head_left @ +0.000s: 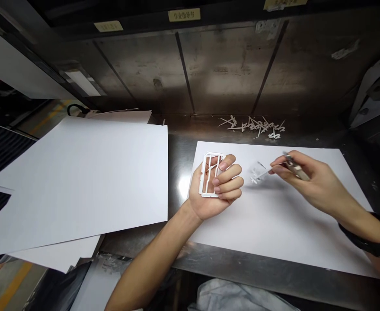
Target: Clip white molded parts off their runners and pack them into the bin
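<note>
My left hand (217, 185), palm up, has its fingers curled over the right side of a thin white frame (203, 177) with narrow inner bars. To the right, my right hand (298, 170) is closed around a slim metal tool (296, 166) and pinches a thin white strip (263, 172) at the fingertips. Around the strip's far end is a blurred, pale, partly see-through piece (257, 172), too smeared to make out. Both hands are above a large white sheet (267, 224) on the metal table (215, 259).
Thin white scraps (257, 125) lie in a row behind the sheet, near the metal back wall (222, 69). A stack of large white sheets (89, 177) covers the left side, with a black cable (76, 106) behind it. Grey fabric (235, 296) shows at the front edge.
</note>
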Available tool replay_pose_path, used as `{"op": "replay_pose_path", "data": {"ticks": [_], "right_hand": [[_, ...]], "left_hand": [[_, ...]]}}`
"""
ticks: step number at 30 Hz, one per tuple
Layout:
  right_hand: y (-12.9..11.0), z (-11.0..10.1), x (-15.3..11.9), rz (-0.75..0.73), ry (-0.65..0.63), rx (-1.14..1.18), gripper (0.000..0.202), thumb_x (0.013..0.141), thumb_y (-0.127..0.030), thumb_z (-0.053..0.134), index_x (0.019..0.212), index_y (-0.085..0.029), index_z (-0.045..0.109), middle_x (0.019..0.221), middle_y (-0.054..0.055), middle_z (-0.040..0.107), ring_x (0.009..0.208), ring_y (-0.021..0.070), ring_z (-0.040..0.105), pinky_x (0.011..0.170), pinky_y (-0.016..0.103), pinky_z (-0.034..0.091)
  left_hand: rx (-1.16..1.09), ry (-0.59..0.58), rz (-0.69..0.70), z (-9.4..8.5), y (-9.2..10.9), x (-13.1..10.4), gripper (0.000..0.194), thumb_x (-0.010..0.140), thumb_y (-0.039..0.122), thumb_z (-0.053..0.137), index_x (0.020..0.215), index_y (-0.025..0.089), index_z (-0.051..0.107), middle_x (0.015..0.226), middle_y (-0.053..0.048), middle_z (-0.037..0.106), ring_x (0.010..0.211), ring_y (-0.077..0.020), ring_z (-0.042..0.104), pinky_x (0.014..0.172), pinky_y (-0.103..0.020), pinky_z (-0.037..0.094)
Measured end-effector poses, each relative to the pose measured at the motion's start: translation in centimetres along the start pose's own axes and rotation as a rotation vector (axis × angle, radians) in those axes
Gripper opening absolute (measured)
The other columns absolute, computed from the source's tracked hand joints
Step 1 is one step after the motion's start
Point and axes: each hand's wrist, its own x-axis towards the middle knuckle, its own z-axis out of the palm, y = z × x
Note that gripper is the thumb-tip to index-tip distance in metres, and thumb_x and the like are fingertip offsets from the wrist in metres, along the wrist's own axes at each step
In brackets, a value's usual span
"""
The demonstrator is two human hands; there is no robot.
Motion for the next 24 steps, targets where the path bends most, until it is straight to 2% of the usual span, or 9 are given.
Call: {"op": "replay_pose_path", "data": {"ticks": [3,5,7,10,13,15,18,22,24], "right_hand": [[-0.6,-1.6,-1.9,0.060,0.073,0.017,0.030,0.101,-0.060,0.081,0.106,-0.031,0.078,0.109,0.005,0.075,0.101,0.0284,0.069,0.093,0.042,0.049],[-0.8,-2.1,-2.9,0.103,0.125,0.091,0.027,0.099,-0.056,0.085,0.102,-0.029,0.079,0.106,0.006,0.074,0.097,0.0271,0.067,0.088,0.041,0.051],[-0.8,-2.0,-3.5,0.155,0.150,0.252,0.025,0.097,-0.051,0.088,0.097,-0.027,0.080,0.104,0.007,0.070,0.096,0.0247,0.064,0.085,0.037,0.053],[-0.3,-1.3,-3.5,0.224,0.114,0.600,0.021,0.098,-0.044,0.086,0.094,-0.025,0.076,0.095,0.005,0.062,0.089,0.0205,0.059,0.080,0.031,0.053],[0.7,-0.9,-3.0,0.323,0.100,0.878,0.018,0.100,-0.038,0.082,0.097,-0.026,0.069,0.089,0.002,0.055,0.080,0.0185,0.051,0.072,0.029,0.050],[1.4,-1.0,-2.7,0.402,0.091,0.971,0.019,0.099,-0.035,0.080,0.096,-0.025,0.064,0.089,0.002,0.051,0.075,0.0179,0.046,0.069,0.030,0.049],[1.8,-1.3,-2.5,0.463,0.047,1.047,0.024,0.093,-0.032,0.081,0.089,-0.024,0.059,0.087,0.001,0.046,0.071,0.0174,0.041,0.068,0.030,0.049],[1.7,-1.2,-2.4,0.496,0.014,0.994,0.022,0.092,-0.033,0.077,0.087,-0.025,0.057,0.083,0.000,0.041,0.068,0.0181,0.035,0.066,0.032,0.047],[1.6,-1.0,-2.5,0.514,-0.015,1.005,0.020,0.095,-0.033,0.075,0.087,-0.024,0.059,0.081,0.000,0.039,0.068,0.0181,0.034,0.066,0.032,0.045]], "left_hand": [[0.055,0.024,-0.028,-0.2,0.0,0.2,0.040,0.109,0.038,0.050,0.076,0.022,0.035,0.060,0.007,0.016,0.048,-0.0087,0.008,0.044,-0.021,0.019],[0.100,0.016,-0.072,-0.5,-0.3,0.4,0.043,0.110,0.040,0.050,0.074,0.022,0.035,0.060,0.007,0.017,0.048,-0.0084,0.012,0.045,-0.021,0.021],[0.203,0.061,-0.085,-0.8,-1.0,0.9,0.045,0.111,0.044,0.053,0.075,0.021,0.038,0.061,0.008,0.022,0.047,-0.0072,0.021,0.045,-0.019,0.024],[0.427,0.193,-0.007,-1.4,-2.5,1.7,0.051,0.109,0.061,0.062,0.082,0.021,0.046,0.069,0.004,0.048,0.051,-0.0079,0.049,0.048,-0.019,0.041],[0.563,0.236,0.074,-1.9,-3.7,2.4,0.053,0.103,0.071,0.068,0.098,0.020,0.053,0.092,-0.005,0.072,0.069,-0.0156,0.072,0.060,-0.025,0.059],[0.588,0.274,0.126,-2.0,-3.9,2.7,0.051,0.102,0.067,0.072,0.108,0.019,0.055,0.100,-0.007,0.076,0.070,-0.0146,0.073,0.062,-0.024,0.060],[0.498,0.335,0.162,-2.0,-3.7,3.1,0.044,0.099,0.054,0.082,0.106,0.019,0.057,0.092,-0.002,0.075,0.067,-0.0094,0.068,0.062,-0.019,0.056],[0.278,0.321,-0.009,-2.0,-4.0,3.3,0.027,0.096,0.019,0.086,0.118,0.014,0.072,0.090,-0.001,0.071,0.075,-0.0079,0.070,0.074,-0.017,0.060],[0.263,0.293,-0.134,-1.9,-4.7,3.2,0.026,0.097,0.012,0.081,0.123,0.011,0.077,0.097,-0.006,0.076,0.084,-0.0111,0.074,0.083,-0.020,0.063]]}}
